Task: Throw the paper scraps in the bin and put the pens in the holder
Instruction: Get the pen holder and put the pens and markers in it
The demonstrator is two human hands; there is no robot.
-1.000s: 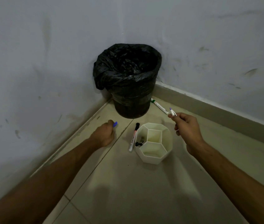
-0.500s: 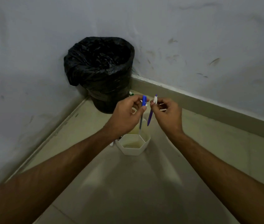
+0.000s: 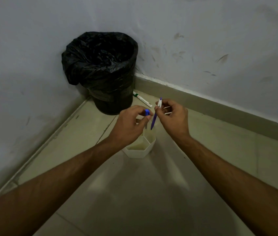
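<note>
A white hexagonal pen holder (image 3: 139,151) stands on the floor tiles, partly hidden under my hands. My left hand (image 3: 128,126) pinches a blue-capped pen (image 3: 146,112) upright over the holder, its lower end just above a compartment. My right hand (image 3: 173,116) grips a purple and white pen (image 3: 155,116), tip down, right beside the other pen. A black-lined bin (image 3: 104,68) sits in the wall corner behind. A green-capped marker (image 3: 141,99) lies on the floor at the bin's right. No paper scraps show.
Two white walls meet behind the bin, with a beige skirting (image 3: 220,108) along the right wall. Beige floor tiles stretch toward me under my forearms.
Both hands lifted pens from the floor and brought them together above the holder. In the last half second the pens sank slightly toward the compartments.
</note>
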